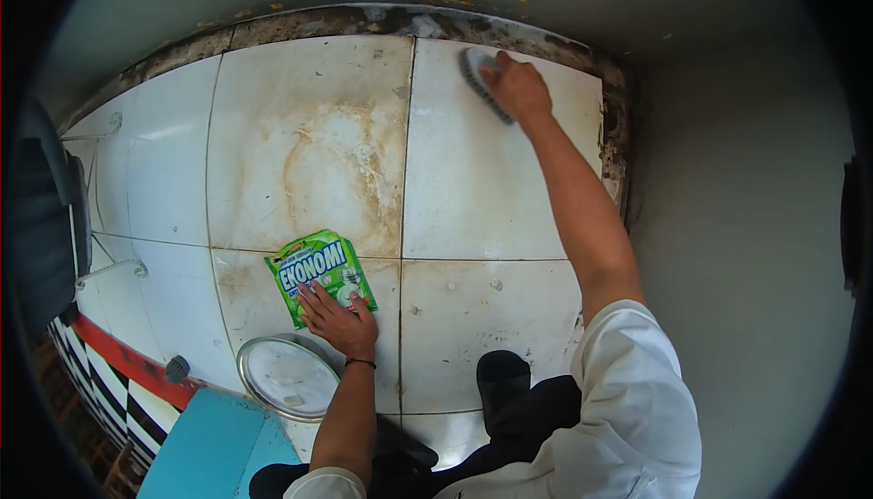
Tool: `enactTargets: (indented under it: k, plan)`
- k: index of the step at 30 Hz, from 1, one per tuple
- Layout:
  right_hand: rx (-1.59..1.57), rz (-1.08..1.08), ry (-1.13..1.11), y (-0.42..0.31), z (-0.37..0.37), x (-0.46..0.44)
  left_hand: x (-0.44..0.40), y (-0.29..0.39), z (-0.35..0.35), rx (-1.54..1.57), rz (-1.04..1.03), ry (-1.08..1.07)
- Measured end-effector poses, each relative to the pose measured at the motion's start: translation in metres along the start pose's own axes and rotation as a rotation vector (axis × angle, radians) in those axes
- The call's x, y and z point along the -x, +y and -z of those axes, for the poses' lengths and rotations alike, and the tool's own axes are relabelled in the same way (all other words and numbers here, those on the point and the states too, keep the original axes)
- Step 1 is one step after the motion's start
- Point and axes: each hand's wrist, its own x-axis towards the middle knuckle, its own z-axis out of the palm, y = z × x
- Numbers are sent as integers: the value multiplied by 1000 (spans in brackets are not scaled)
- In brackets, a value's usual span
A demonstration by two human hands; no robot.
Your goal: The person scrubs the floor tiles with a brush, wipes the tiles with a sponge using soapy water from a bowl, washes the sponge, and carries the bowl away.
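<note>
At the far right of the tiled floor my right hand [522, 88] is closed around a scrub brush [475, 70]. The brush's dark bristles face a white tile, and its edge looks smeared by motion. My left hand [338, 319] lies with its fingers stretched out over a green packet [314, 267] printed "EKONOMI". That packet rests on the tiles, its lower part covered by my fingers. Just below my left wrist is a round metal lid or tray [286, 376], partly behind my forearm.
Brown stains mark the middle tile [336, 153]. Grimy edging [364, 21] runs along the back wall, and a grey wall [746, 226] rises on the right. A dark chair-like object [45, 208] stands left, near a turquoise surface [214, 444]. My shoe [503, 390] is on the floor.
</note>
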Motion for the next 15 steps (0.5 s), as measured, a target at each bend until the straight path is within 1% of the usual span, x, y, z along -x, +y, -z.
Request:
enactTargets:
  k: [1, 2, 3, 4, 5, 7, 9, 11, 12, 13, 15]
  plan:
    - [-8, 27, -112, -32, 2, 34, 2, -1, 2, 6, -6, -6]
    - [7, 110, -161, -45, -1, 71, 1, -2, 3, 12, -8, -6]
    - [-39, 183, -193, -41, -11, 107, -1, -1, 2, 20, 3, -1]
    - [-7, 224, -180, -27, -24, 140, -2, 0, 2, 34, 12, 3]
    - [-22, 190, -177, -12, -21, 164, -2, 1, 4, 45, 21, 0]
    - [38, 48, -75, 35, -19, 171, 0, 1, 4, 54, 27, -11]
    - [71, -16, 50, 67, -2, 131, -2, 2, 3, 55, 23, -6]
    - [147, -81, 150, 69, 5, 64, -1, 4, 3, 56, 32, -12]
    - [124, -127, 132, 58, 7, 27, -1, 3, 2, 52, 29, -7]
    - [109, -114, 128, 49, -1, -10, -2, 3, 1, 46, 21, 2]
    - [22, 18, 95, -12, -9, -53, -2, 1, 2, 52, 17, -2]
